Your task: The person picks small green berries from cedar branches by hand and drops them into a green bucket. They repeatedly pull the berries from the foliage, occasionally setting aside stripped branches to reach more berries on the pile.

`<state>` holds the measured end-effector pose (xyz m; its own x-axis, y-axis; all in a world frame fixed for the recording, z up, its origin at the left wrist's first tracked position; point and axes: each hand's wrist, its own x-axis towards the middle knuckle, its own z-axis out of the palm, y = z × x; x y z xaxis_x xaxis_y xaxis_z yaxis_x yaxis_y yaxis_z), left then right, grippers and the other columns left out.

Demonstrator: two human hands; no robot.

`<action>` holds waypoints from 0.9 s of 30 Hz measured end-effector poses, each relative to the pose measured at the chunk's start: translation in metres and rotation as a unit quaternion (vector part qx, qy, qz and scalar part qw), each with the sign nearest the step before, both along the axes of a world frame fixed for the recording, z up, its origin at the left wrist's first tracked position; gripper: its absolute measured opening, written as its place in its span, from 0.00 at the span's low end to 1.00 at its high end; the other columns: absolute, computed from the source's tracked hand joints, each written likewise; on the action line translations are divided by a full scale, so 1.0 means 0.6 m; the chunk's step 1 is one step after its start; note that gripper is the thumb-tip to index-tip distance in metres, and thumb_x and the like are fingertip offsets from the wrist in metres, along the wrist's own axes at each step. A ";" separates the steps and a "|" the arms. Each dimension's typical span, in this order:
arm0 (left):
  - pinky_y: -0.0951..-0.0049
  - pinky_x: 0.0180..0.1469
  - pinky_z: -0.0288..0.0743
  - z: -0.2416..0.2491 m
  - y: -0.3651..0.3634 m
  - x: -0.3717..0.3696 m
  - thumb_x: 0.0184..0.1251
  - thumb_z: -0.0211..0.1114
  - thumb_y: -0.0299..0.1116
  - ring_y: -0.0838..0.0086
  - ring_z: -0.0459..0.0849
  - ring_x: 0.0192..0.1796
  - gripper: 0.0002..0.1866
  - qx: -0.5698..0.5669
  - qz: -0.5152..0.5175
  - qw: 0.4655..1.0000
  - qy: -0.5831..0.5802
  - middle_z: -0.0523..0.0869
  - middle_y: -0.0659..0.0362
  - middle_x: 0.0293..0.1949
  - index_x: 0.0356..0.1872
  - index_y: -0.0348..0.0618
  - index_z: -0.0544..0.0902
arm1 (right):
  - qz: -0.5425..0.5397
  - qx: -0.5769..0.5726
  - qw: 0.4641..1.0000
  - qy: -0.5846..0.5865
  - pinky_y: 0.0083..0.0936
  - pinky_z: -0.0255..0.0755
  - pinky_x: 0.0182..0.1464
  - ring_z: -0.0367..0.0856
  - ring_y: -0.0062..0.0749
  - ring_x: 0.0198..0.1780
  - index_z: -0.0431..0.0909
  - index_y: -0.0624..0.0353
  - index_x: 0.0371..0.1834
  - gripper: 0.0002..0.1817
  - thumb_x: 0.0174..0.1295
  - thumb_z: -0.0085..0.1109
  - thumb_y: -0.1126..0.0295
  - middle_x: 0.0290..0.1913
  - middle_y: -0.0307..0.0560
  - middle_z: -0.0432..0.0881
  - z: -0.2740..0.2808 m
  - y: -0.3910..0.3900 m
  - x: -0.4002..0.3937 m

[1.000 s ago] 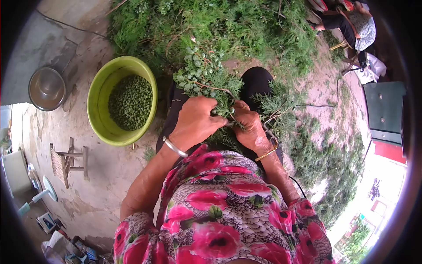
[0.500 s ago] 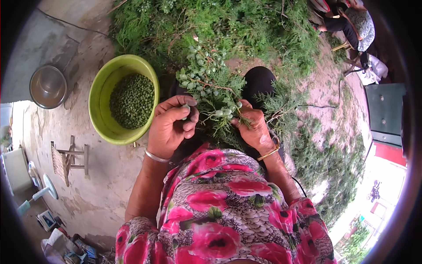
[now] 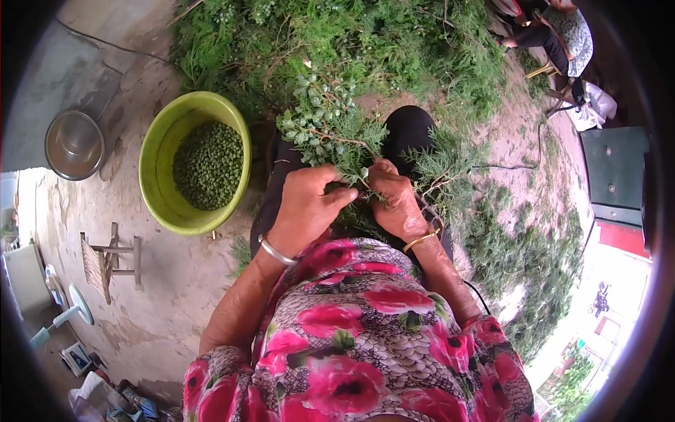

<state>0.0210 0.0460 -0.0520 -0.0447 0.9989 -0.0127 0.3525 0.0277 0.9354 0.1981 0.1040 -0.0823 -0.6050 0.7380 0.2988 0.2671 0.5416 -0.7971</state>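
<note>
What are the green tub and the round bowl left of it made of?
The tub is probably plastic, smooth, softly glossy, going by its even yellow-green colour. The bowl looks like metal, perhaps steel, from its greyish shine.

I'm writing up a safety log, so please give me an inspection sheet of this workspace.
Surface: worn floor, discoloured in patches.
Job's things: fruited branch near the knees; green tub holding small green fruits.
Clutter: heap of cuttings ahead; metal bowl and low stool at left.
Hands: right hand grips the branch; left hand at it, grip unclear.
Cables: dark cord at upper left; thin dark line at right, possibly another.
Surroundings: seated person upper right.
</note>
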 end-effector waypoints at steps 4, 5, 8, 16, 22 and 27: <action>0.81 0.20 0.63 0.028 -0.013 -0.012 0.56 0.67 0.22 0.87 0.72 0.22 0.05 -0.142 0.057 0.969 -0.195 0.80 0.64 0.23 0.32 0.33 0.81 | 0.011 -0.013 1.000 0.026 0.41 0.67 0.53 0.77 0.51 0.39 0.74 0.65 0.25 0.11 0.35 0.56 0.88 0.29 0.52 0.77 -0.007 0.006 0.004; 0.84 0.18 0.59 0.040 -0.013 -0.010 0.58 0.67 0.23 0.88 0.69 0.20 0.06 -0.184 0.078 0.937 -0.286 0.79 0.62 0.23 0.35 0.32 0.80 | -0.008 -0.013 1.000 0.018 0.41 0.67 0.53 0.77 0.51 0.39 0.74 0.65 0.25 0.11 0.35 0.56 0.88 0.29 0.52 0.77 -0.010 0.008 0.005; 0.85 0.18 0.59 0.021 -0.012 -0.003 0.60 0.65 0.24 0.86 0.68 0.18 0.06 -0.203 0.133 0.868 -0.434 0.77 0.61 0.22 0.36 0.33 0.79 | -0.020 -0.017 0.996 0.084 0.39 0.70 0.47 0.77 0.52 0.39 0.77 0.64 0.26 0.09 0.39 0.59 0.86 0.31 0.52 0.79 -0.019 0.003 0.000; 0.85 0.15 0.58 0.007 -0.028 -0.026 0.64 0.59 0.27 0.84 0.63 0.15 0.07 -0.167 0.138 0.863 -0.456 0.75 0.61 0.20 0.42 0.37 0.77 | -0.031 -0.050 0.995 0.076 0.39 0.68 0.48 0.76 0.51 0.39 0.76 0.63 0.23 0.07 0.44 0.66 0.78 0.27 0.52 0.77 -0.020 0.003 -0.007; 0.77 0.31 0.76 -0.013 -0.062 -0.243 0.63 0.59 0.24 0.73 0.78 0.32 0.12 0.011 0.187 0.839 -0.510 0.81 0.48 0.41 0.47 0.33 0.77 | -0.014 -0.003 1.000 0.001 0.41 0.68 0.45 0.73 0.54 0.34 0.72 0.63 0.18 0.10 0.42 0.68 0.76 0.24 0.55 0.75 -0.021 0.013 -0.012; 0.69 0.56 0.73 -0.042 -0.074 -0.395 0.61 0.66 0.28 0.65 0.76 0.59 0.23 0.024 0.330 0.836 0.438 0.79 0.47 0.55 0.57 0.31 0.75 | -0.078 -0.036 0.994 0.073 0.40 0.71 0.43 0.77 0.52 0.39 0.79 0.66 0.27 0.09 0.42 0.69 0.78 0.30 0.58 0.79 -0.016 0.007 -0.012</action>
